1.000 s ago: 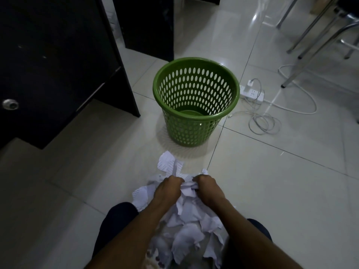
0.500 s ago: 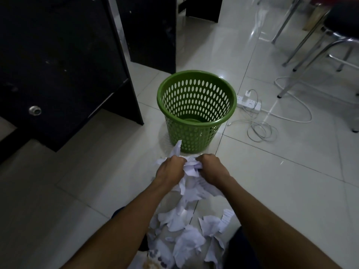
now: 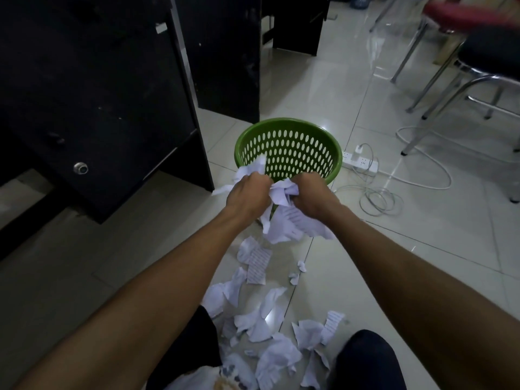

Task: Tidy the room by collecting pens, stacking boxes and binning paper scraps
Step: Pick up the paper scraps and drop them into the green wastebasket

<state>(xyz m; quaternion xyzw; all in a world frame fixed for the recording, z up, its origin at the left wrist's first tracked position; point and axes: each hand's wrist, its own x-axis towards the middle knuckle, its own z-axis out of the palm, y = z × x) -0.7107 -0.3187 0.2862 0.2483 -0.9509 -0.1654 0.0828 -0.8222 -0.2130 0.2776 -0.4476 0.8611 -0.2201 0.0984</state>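
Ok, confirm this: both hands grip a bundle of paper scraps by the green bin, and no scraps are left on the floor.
One part is wrong. The left hand and right hand do grip the bundle by the green bin, but the head view shows many loose scraps left on the floor.

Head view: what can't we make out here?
- Floor of the green bin: hidden behind the left hand, the right hand and the paper bundle they grip.
- Fingertips of both hands: buried in the bundle.
- Print on the floor scraps: too small and dim to read.
- Red object, top right: blurred and cut off by the edge.
- Black chair: cut off by the right edge.
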